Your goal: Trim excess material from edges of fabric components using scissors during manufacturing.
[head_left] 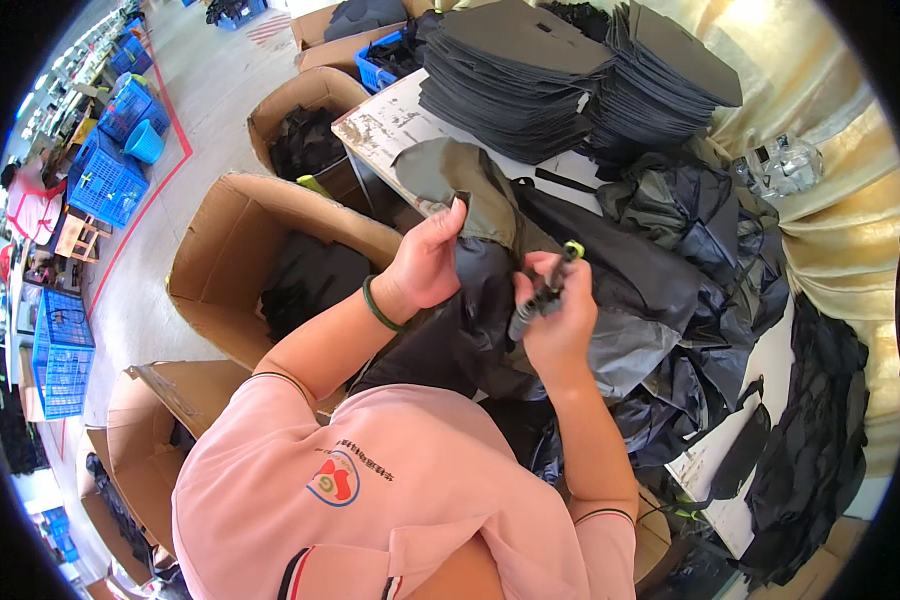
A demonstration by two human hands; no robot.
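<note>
While the left hand (428, 262) grasps glossy olive-black fabric (487, 208), the right hand (564, 325) clutches a slim dark lime-tipped object (547, 299), perhaps a tool; the fabric looks unfinished.

You wear a pale pink polo shirt (470, 450) with short sleeves, the left sleeve (240, 430) and right sleeve (610, 550) each edged with thin dark trim. Your collar (348, 570), at the near side, carries black, white and red stripes. On the chest's left sits a rounded emblem (335, 480) (red shape, blue arc) beside a row of dark characters (367, 460). A dark green bangle (371, 304) rings your left wrist; your left hand (427, 258) and right hand (567, 325) are bare.
</note>
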